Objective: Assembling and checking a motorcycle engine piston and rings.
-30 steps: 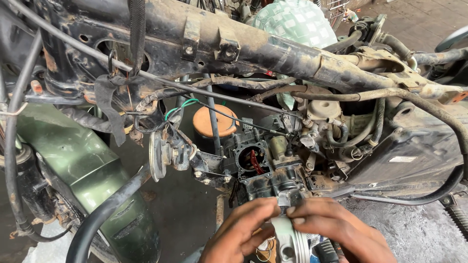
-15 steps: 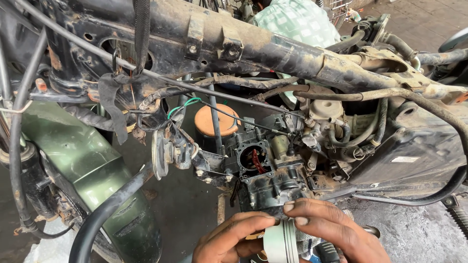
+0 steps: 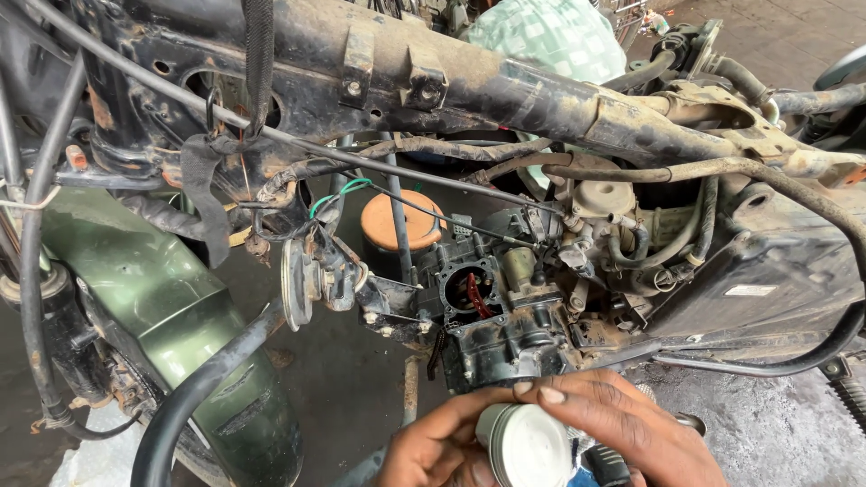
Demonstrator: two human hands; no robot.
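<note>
A round silver piston with grooved sides sits between my two hands at the bottom of the head view. My left hand cups it from the left. My right hand wraps over its top and right side, fingertips reaching across the crown. Just above my hands is the greasy black engine block of a stripped motorcycle, with an open round port showing a red part inside.
The dirty black frame tube runs across the top, with cables and hoses draped below it. A green fender is at lower left, an orange-topped container behind the engine, and a carburettor to the right.
My hands turned the piston and drew it lower and nearer to me, so its flat pale crown now faces the camera instead of its ringed side.
</note>
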